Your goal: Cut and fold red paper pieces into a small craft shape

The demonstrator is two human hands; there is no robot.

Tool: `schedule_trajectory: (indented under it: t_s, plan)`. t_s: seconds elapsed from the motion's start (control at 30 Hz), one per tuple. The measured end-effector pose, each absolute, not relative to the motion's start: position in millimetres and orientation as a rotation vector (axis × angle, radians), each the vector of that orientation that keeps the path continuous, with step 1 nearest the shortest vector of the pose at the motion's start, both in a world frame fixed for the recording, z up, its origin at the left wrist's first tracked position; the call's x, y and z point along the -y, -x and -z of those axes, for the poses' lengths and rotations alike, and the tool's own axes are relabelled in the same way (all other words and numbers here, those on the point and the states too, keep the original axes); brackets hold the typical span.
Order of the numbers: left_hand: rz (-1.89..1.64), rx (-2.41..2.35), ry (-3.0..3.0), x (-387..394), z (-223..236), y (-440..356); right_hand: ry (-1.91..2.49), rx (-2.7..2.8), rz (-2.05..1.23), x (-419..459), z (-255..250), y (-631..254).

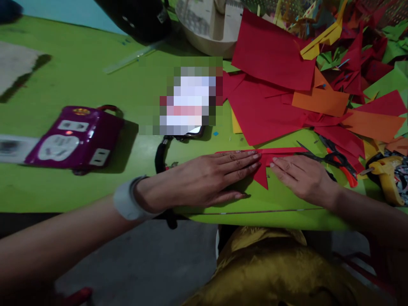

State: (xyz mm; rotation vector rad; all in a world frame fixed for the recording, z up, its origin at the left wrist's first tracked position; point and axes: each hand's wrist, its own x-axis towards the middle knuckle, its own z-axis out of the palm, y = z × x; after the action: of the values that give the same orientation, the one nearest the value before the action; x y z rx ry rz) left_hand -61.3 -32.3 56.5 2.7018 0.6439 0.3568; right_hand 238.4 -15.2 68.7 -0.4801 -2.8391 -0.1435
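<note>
My left hand (204, 176) lies flat, fingers stretched out, pressing down on a folded red paper (264, 165) at the near edge of the green table (79, 80). My right hand (299, 176) rests flat on the same red paper from the right, fingertips meeting the left hand's. Most of the paper is hidden under the two hands; a red point sticks out below between them. A white band sits on my left wrist.
Scissors with red-black handles (338, 161) and a yellow glue gun (387, 176) lie to the right. Red and orange sheets (274, 85) and several folded paper shapes pile at the back right. A purple power strip (75, 138) sits left, a phone (191, 131) mid-table, a bowl (207, 25) behind.
</note>
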Motion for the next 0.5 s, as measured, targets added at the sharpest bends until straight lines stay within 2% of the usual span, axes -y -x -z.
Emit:
schedule_trajectory:
  t_s: [0.17, 0.33, 0.5]
  plan:
    - [-0.349, -0.644, -2.703, 32.2, -55.7, 61.6, 0.537, 2.845, 0.179, 16.2, -72.3, -235.3]
    - [-0.397, -0.621, -2.737, 32.5, -54.0, 61.7, 0.477, 2.832, 0.418, 19.8, -72.3, -235.1]
    - [-0.371, -0.632, -2.747, 32.7, -53.6, 62.3, 0.519, 2.878, 0.335, 24.8, -67.3, -238.7]
